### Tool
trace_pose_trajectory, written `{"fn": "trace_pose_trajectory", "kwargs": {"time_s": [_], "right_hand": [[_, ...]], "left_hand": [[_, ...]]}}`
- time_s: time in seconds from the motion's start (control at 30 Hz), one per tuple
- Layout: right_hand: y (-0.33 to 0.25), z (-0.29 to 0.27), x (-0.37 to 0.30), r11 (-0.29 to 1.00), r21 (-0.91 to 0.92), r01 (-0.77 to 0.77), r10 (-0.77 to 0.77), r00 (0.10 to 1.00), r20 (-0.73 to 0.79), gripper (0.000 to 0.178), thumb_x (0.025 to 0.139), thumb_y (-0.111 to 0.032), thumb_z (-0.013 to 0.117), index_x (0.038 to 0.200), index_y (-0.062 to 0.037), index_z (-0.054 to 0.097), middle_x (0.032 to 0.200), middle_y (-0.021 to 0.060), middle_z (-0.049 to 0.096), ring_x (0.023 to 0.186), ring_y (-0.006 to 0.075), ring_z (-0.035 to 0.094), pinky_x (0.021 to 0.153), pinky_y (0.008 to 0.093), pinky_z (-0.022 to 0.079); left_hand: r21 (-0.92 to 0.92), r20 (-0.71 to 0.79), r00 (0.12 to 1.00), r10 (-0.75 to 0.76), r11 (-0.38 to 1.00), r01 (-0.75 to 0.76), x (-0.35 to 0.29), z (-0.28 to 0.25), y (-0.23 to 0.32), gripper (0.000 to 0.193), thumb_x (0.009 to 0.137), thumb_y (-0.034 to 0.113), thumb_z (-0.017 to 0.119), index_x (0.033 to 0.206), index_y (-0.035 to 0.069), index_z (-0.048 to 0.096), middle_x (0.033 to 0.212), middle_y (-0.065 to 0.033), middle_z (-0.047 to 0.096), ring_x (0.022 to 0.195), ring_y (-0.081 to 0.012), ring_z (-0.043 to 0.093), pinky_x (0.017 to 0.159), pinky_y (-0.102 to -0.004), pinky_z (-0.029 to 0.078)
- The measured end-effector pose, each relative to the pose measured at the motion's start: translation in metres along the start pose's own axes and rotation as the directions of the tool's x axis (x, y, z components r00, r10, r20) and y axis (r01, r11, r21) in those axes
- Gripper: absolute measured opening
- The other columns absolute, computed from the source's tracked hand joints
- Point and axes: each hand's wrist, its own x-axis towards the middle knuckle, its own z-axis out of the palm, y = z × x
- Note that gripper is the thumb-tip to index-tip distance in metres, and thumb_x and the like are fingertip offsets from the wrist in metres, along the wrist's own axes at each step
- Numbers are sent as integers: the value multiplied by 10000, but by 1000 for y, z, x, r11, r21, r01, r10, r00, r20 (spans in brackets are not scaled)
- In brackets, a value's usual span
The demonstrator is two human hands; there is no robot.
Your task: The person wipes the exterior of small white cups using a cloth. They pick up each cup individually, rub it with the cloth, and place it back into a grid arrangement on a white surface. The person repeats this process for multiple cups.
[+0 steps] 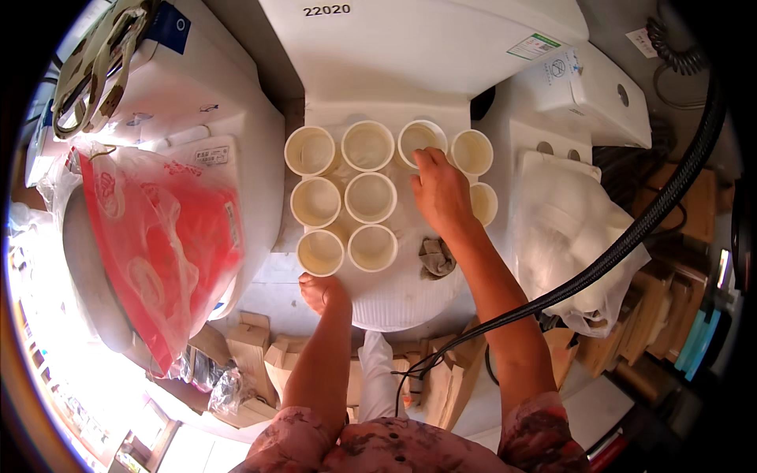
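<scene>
Several round cream cups stand mouth up on a white surface with a rounded front edge (398, 311). In the back row, my right hand (441, 189) reaches over a cup (418, 130), its fingers pinched at the near rim. Two more cups, one at the back right (471, 152) and one partly hidden behind the wrist (483, 202), stand beside that hand. My left hand (319, 293) is curled closed just in front of the front left cup (321, 252). A crumpled grey-brown cloth (436, 259) lies left of my right forearm.
A white upright panel (426, 63) rises behind the cups. On the left hangs a red and clear plastic bag (162, 260); on the right lies a translucent white bag (572, 236). A thick black cable (631, 236) crosses above my right forearm. Folded cardboard (453, 386) stands below.
</scene>
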Motion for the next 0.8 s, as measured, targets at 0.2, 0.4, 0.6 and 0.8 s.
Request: {"fn": "trace_pose_trajectory", "kwargs": {"time_s": [0.2,0.4,0.6,0.8], "right_hand": [[16,17,4,996,-90,14,-11,999,32,172,820,-44,611,984,-56,660,968,129,649,831,354,637,703,429,524],[3,10,0,997,-66,51,-56,996,-69,165,808,-33,617,969,-50,651,1003,127,645,805,349,636,683,418,523],[-30,5,20,972,82,219,-219,976,-6,175,778,31,598,939,-32,628,1058,110,629,818,327,640,687,402,524],[-27,15,42,932,28,362,-359,906,225,116,740,58,560,795,-9,636,860,117,608,739,331,616,640,418,498]], "left_hand": [[21,-11,1000,-21,1000,22,-3,-3,6,556,929,389,258,931,45,695,947,-209,687,866,-446,646,726,-515,513],[22,-6,999,-42,999,42,-1,-2,4,537,930,372,268,923,43,692,929,-205,689,844,-440,654,720,-518,521],[100,-29,997,71,993,-67,6,8,-5,489,924,325,288,867,4,653,926,-216,680,832,-450,647,710,-516,517],[38,3,1000,-25,999,25,5,6,0,516,929,332,264,913,8,665,960,-226,673,856,-453,639,738,-528,500]]}}
